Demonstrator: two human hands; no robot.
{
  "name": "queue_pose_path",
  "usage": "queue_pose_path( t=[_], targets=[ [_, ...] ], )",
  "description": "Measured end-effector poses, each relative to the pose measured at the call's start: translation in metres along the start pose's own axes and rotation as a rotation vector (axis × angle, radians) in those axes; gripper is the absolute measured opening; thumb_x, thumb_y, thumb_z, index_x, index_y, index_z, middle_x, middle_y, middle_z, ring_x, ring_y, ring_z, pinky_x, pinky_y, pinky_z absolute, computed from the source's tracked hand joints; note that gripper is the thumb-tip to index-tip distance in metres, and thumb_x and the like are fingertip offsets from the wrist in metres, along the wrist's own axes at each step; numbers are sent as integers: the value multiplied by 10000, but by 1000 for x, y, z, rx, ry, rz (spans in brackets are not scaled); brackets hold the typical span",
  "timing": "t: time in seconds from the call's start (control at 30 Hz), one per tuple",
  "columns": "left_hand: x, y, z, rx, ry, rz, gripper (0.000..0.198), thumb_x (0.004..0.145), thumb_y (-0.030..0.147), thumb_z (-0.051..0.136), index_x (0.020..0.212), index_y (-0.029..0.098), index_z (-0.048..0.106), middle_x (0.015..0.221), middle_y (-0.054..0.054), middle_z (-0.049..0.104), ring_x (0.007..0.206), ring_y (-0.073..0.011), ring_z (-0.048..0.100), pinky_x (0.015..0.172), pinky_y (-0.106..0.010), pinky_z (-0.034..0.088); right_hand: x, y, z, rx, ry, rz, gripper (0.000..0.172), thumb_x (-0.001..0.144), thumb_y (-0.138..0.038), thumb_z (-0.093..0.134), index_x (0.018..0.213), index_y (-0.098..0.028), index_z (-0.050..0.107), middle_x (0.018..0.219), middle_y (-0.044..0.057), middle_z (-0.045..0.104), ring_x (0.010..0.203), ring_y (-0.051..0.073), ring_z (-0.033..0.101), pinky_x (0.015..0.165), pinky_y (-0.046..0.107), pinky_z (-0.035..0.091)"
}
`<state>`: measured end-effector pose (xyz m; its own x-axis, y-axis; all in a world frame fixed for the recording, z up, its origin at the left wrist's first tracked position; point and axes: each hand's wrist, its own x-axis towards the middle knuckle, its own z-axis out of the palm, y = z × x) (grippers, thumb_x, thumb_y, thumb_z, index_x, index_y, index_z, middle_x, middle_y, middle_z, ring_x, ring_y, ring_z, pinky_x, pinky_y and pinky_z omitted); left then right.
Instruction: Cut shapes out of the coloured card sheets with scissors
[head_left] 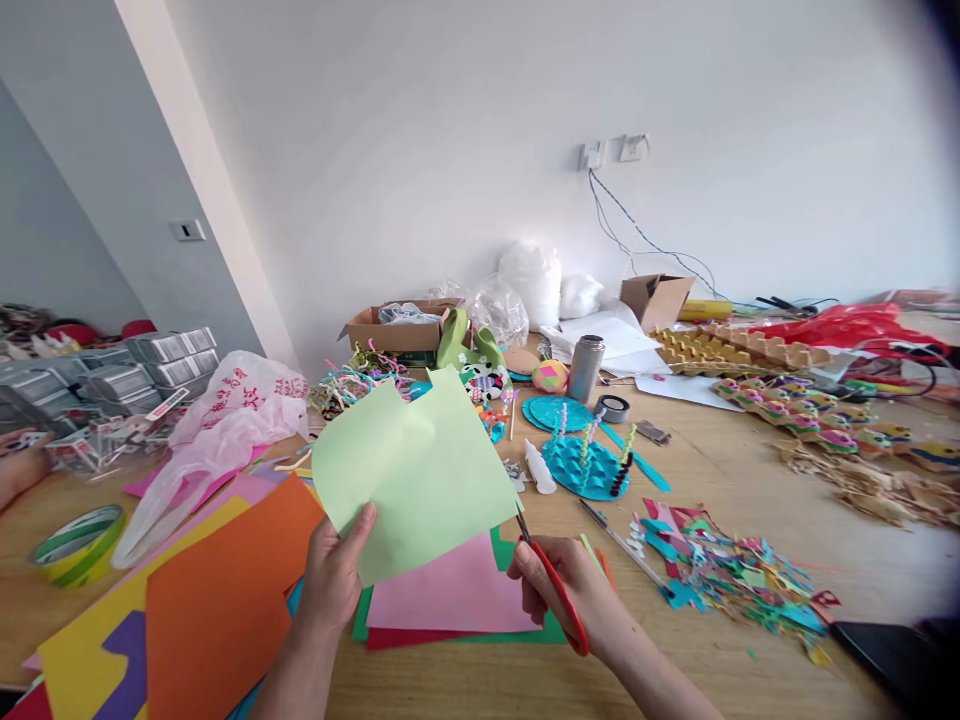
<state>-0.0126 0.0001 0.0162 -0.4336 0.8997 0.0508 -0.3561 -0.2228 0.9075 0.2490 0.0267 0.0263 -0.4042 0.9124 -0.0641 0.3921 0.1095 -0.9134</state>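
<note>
My left hand (337,570) grips the lower left edge of a light green sheet of paper (420,475), thumb on top. A notch is cut out of the sheet's far edge. In my right hand (566,585) is a pair of scissors (559,590) with red handles, its dark blades at the sheet's right corner. Whether the blades touch the paper is hard to see. Beneath the sheet lies a stack of coloured papers, with a pink sheet (454,595) uppermost and green and red edges showing.
Orange paper (225,590) and other sheets lie at left by a roll of tape (79,545). Colourful paper scraps (739,570) are heaped at right. Behind stand a blue disc (589,465), glue bottle (540,468), metal flask (585,368) and egg cartons (735,350). Another person's hand (22,465) shows far left.
</note>
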Motion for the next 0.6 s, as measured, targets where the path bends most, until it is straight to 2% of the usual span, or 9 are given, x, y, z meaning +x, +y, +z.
queue_pose_path(
  t=[0.6],
  targets=[
    [-1,2,6,1,47,-33,595,636,396,840,1160,164,681,1048,-99,750,936,-291,703,827,-392,565,2,-1,-1,25,14,31,635,820,-754,438,680,-157,602,537,60,660,452,152,604,429,216,394]
  ],
)
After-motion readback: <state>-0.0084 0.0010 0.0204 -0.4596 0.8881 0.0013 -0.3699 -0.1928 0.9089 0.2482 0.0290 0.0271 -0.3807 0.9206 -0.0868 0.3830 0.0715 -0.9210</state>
